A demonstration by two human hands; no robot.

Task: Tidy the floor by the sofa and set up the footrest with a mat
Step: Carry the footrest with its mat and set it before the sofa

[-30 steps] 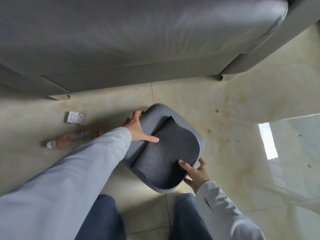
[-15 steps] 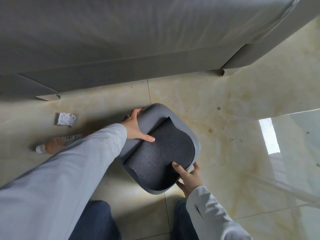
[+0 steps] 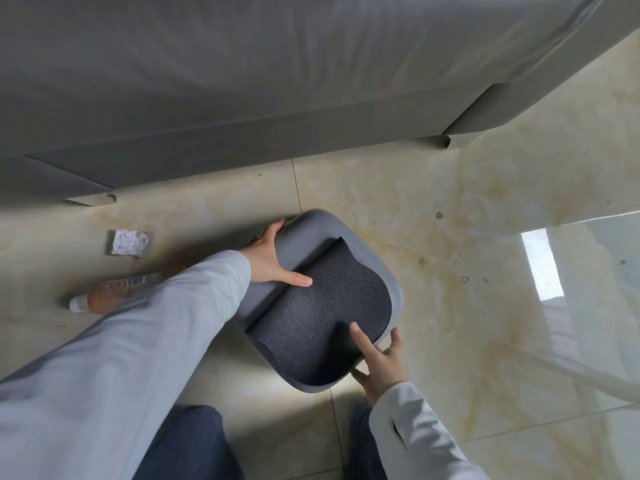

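Long loose pale grey-blue fabric sleeve (image 3: 138,341) covered the left arm to the wrist; bare left hand (image 3: 268,259) beyond the cuff. Right sleeve (image 3: 415,434) paler, near white, with small dark slit mark. Dark blue denim trousers (image 3: 187,445) over both knees.

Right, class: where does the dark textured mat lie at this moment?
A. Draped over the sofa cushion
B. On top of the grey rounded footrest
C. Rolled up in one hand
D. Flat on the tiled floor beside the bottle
B: the dark textured mat lies spread across the grey rounded footrest, with both thumbs on it.
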